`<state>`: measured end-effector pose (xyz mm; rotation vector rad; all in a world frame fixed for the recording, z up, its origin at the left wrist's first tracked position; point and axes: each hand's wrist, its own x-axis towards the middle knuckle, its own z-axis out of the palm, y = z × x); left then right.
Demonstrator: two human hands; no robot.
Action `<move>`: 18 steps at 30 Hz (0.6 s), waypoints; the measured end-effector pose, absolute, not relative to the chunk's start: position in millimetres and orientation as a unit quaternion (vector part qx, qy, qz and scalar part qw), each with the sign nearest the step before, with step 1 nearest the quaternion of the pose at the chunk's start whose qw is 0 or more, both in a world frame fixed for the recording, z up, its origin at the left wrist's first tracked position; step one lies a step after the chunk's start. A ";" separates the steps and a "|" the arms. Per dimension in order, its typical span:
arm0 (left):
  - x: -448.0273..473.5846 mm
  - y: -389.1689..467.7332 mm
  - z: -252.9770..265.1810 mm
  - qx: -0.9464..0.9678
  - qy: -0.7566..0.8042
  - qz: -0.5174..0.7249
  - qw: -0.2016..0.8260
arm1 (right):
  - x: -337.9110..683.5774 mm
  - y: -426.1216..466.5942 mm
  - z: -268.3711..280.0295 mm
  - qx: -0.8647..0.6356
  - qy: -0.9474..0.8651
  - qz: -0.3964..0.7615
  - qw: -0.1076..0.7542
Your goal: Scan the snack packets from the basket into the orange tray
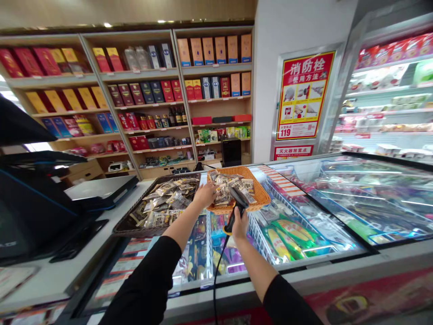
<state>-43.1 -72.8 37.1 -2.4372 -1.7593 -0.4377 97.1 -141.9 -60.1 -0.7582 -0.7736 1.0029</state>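
Observation:
My right hand (240,224) is closed around the handle of a black barcode scanner (237,203), and a cable hangs from its lower end. The scanner's head is over the front right of an orange wicker basket (261,195). Small clear-and-white snack packets (222,194) fill that basket. At its left side my left hand (205,195) reaches over the rim, fingers stretched out onto the packets; its fingertips are partly hard to make out. Left of it is a dark brown basket (126,229) with more such packets (162,207).
Both baskets rest on the glass top of a chest freezer (287,266) with packaged food inside. On the left counter (81,248) stand a scale (101,192) and a dark monitor (30,212). Shelves of boxes (152,92) line the back wall; a refrigerated display (389,99) is at right.

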 end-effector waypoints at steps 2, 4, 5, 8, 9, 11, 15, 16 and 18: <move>-65.9 -85.7 47.3 -0.742 -0.639 -0.189 0.074 | 97.3 -142.8 -59.8 -0.339 -0.353 0.462 0.740; -93.0 -101.0 52.8 -0.648 -0.723 -0.212 0.111 | 97.2 -144.2 -59.0 -0.337 -0.357 0.464 0.738; -106.4 -108.5 52.9 -0.597 -0.762 -0.216 0.127 | 97.0 -145.0 -58.7 -0.338 -0.359 0.464 0.736; -138.7 -126.6 43.4 -0.471 -0.853 -0.212 0.080 | 96.4 -147.3 -58.4 -0.337 -0.365 0.466 0.733; -146.0 -130.2 38.4 -0.447 -0.868 -0.213 0.037 | 96.4 -148.0 -58.6 -0.337 -0.370 0.466 0.730; -155.6 -133.2 29.2 -0.429 -0.875 -0.220 -0.041 | 96.8 -148.9 -59.5 -0.342 -0.383 0.462 0.723; -158.5 -125.7 23.5 -0.459 -0.817 -0.341 -0.077 | 98.6 -148.5 -61.7 -0.361 -0.402 0.448 0.712; -155.4 -121.9 24.6 -0.465 -0.780 -0.408 -0.091 | 99.1 -148.1 -62.0 -0.363 -0.408 0.444 0.710; -144.1 -113.2 27.4 -0.465 -0.679 -0.549 -0.148 | 100.4 -147.8 -62.2 -0.366 -0.430 0.434 0.702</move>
